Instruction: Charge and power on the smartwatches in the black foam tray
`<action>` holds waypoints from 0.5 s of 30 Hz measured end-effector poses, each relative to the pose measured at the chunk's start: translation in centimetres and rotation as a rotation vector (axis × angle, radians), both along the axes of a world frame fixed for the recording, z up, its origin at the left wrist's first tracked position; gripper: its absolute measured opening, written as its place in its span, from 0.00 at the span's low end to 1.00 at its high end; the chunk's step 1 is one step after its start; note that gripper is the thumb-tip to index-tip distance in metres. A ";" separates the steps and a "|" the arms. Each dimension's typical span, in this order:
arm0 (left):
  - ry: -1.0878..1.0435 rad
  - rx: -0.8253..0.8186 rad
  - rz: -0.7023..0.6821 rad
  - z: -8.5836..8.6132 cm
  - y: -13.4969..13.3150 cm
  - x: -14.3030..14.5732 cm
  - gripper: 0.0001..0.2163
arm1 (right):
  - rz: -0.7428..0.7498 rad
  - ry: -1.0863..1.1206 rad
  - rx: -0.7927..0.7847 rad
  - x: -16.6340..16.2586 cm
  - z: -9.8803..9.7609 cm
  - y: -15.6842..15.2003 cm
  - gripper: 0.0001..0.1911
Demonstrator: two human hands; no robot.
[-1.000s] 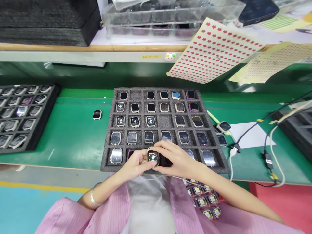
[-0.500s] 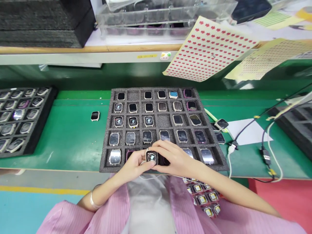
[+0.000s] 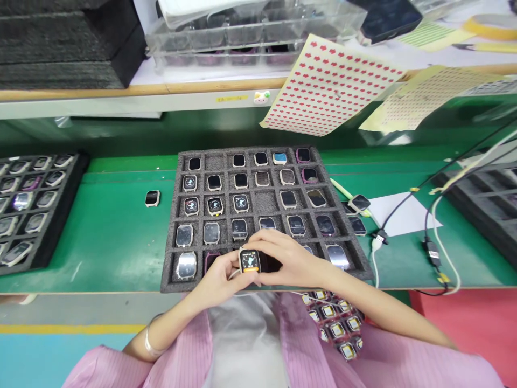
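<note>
one left hand (image 3: 221,279), one right hand (image 3: 291,261), both closed on one lit watch (image 3: 249,260), one foam tray (image 3: 264,203) beneath

Left hand (image 3: 221,276) and right hand (image 3: 290,261) close together before torso (image 3: 247,339), joined in two-handed hold. Left thumb (image 3: 243,278) stretched inward, fingers curled. Right fingers (image 3: 270,237) arched, pointing inward; back of right hand facing up. Left forearm (image 3: 174,322) and right forearm (image 3: 377,303) bare, slanting inward from either side, right stretched longer in view.
</note>
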State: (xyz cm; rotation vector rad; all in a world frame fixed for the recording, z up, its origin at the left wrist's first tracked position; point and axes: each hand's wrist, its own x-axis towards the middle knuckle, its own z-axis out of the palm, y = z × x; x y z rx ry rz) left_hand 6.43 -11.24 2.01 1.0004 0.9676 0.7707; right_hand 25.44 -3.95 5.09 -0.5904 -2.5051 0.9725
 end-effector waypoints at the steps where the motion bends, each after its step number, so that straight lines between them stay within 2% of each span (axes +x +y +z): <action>1: 0.001 -0.005 -0.031 0.0 0.0 0.0 0.18 | -0.009 0.039 -0.018 0.3 0.1 0.8 0.20; 4: 0.001 -0.012 -0.082 0.2 -0.1 0.0 0.21 | -0.159 0.125 0.036 1.4 -0.3 4.0 0.21; 6: -0.001 -0.003 -0.055 0.5 0.0 0.2 0.18 | -0.269 0.044 0.154 2.0 -1.1 6.3 0.21; 8: -0.009 0.005 -0.018 1.0 0.2 0.5 0.16 | -0.306 -0.128 0.280 2.5 -1.9 8.1 0.21; 11: -0.027 0.015 -0.002 1.7 0.5 1.4 0.17 | -0.256 -0.349 0.378 3.3 -1.7 9.4 0.23; 15: -0.063 -0.035 0.010 1.0 0.5 2.7 0.18 | -0.159 -0.554 0.395 4.9 0.5 9.7 0.21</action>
